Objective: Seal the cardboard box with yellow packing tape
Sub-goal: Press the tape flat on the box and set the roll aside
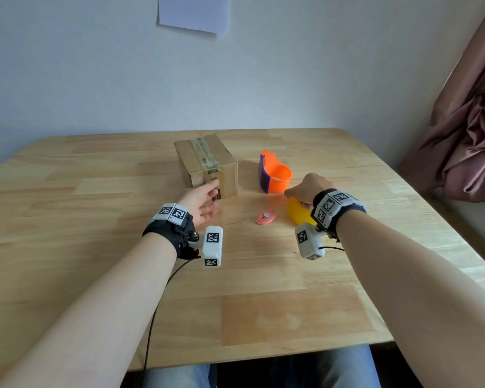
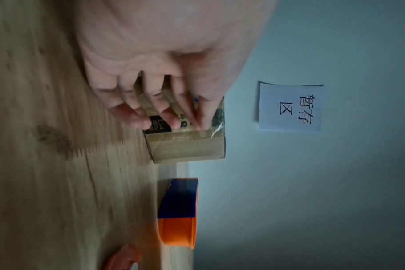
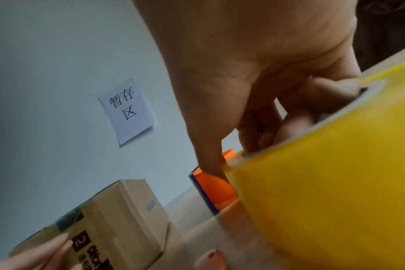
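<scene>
Landmark: the cardboard box (image 1: 207,163); every place below is taken from it.
Bench (image 1: 95,275): wooden, carries everything noted here.
My right hand (image 1: 305,189): nearer than the box and off to its right, fingers hooked through the core of the yellow tape roll (image 1: 298,211), thumb on its outer face; the roll is clamped.
Tape state: no free end visible to me in any view; I cannot tell where it starts.
Pink cutter (image 1: 266,217): lies flat, nearer than the box, just left of the roll, untouched.
My left hand (image 1: 200,203): at the box's near face, fingers straight and spread, tips on or just at the printed label; nothing gripped.
Box: right of bench centre, flaps down, an old clear strip along the top seam and down the near face. No yellow tape on it yet.
Orange dispenser (image 1: 275,175): right of the box, well apart.
Paper sign (image 1: 193,12): on the wall beyond the box.
Risk one: the box looks light; pulling tape across it may slide it unless my left hand presses firmly.
Risk two: yellow tape laid over the wrinkled old strip may bond poorly.
Risk three: a hidden tape end costs picking time and may split.
</scene>
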A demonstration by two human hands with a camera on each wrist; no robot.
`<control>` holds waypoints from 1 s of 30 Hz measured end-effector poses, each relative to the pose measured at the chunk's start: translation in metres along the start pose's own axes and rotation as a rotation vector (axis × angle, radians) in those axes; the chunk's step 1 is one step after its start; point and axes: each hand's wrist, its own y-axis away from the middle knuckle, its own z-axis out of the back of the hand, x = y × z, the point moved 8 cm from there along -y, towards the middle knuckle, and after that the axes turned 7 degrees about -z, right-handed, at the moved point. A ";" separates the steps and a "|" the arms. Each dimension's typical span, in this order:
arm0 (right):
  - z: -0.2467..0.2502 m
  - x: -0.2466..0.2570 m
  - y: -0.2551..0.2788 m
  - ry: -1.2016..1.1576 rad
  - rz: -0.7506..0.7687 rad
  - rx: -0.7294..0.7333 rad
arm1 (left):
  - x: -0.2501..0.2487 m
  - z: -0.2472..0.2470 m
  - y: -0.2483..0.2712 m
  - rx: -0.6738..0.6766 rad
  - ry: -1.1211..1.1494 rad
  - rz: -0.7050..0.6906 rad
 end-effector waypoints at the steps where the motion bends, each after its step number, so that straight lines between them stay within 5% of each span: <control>1: 0.002 0.004 0.000 0.004 0.019 -0.003 | 0.000 0.002 -0.002 0.000 -0.013 -0.011; 6: 0.029 0.057 0.009 -0.073 0.196 -0.124 | -0.010 0.011 -0.005 0.034 -0.112 -0.062; 10: 0.041 0.120 0.036 -0.277 0.484 -0.220 | -0.013 0.019 -0.012 0.078 -0.157 -0.079; 16: -0.006 0.182 0.062 -0.201 0.825 0.001 | -0.018 0.024 -0.023 0.074 -0.124 -0.134; 23: -0.038 0.190 0.040 -0.456 0.778 0.141 | -0.014 0.027 -0.028 0.030 -0.129 -0.224; 30: -0.052 0.184 0.016 -0.592 0.697 0.048 | -0.004 0.023 -0.033 0.002 -0.079 -0.250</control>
